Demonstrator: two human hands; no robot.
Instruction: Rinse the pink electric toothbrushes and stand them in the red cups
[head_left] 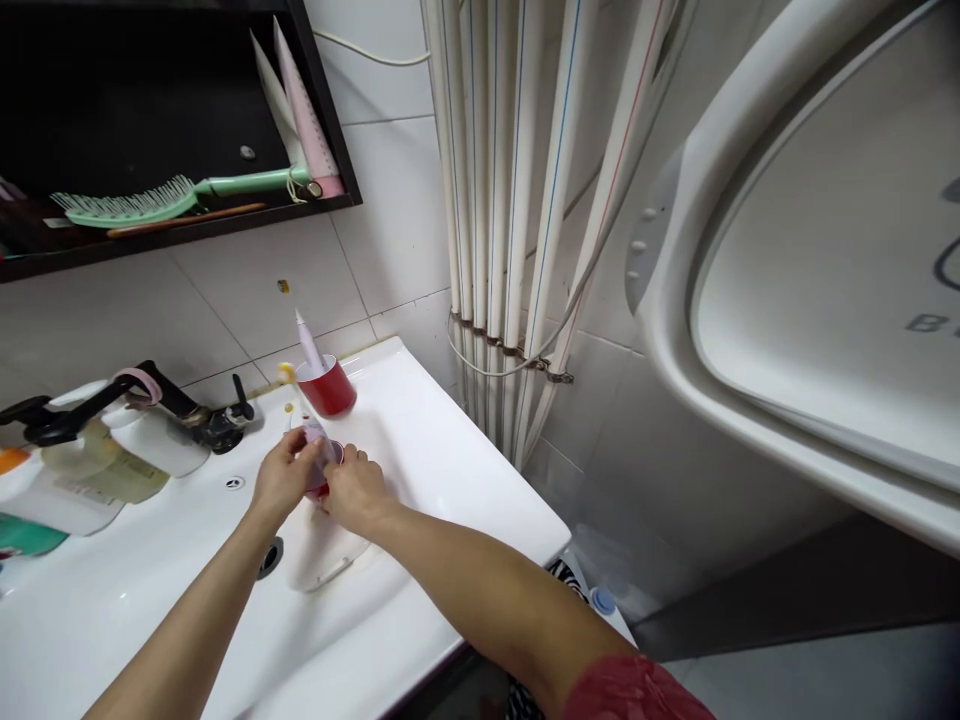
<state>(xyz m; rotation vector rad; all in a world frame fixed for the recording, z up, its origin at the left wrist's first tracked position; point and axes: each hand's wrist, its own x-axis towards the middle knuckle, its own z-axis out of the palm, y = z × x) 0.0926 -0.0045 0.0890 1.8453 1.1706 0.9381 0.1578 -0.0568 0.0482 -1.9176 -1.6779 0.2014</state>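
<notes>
Both my hands meet over the right side of a white washbasin [450, 470]. My left hand [283, 478] pinches a small pale pink object [315, 437], perhaps a toothbrush handle or tube. My right hand [356, 492] is closed around a red cup [328, 470] that is mostly hidden by my fingers. Just behind them a second red cup [328, 387] stands on the basin ledge with a pale pink stick [308, 340] upright in it.
A black faucet [180, 405] sits at the basin's back, with bottles [97, 465] at left. The drain [270, 557] lies below my left wrist. A dark shelf [187, 225] above holds a green hairbrush [142, 200]. White pipes [510, 200] and a white appliance lid [795, 260] stand right.
</notes>
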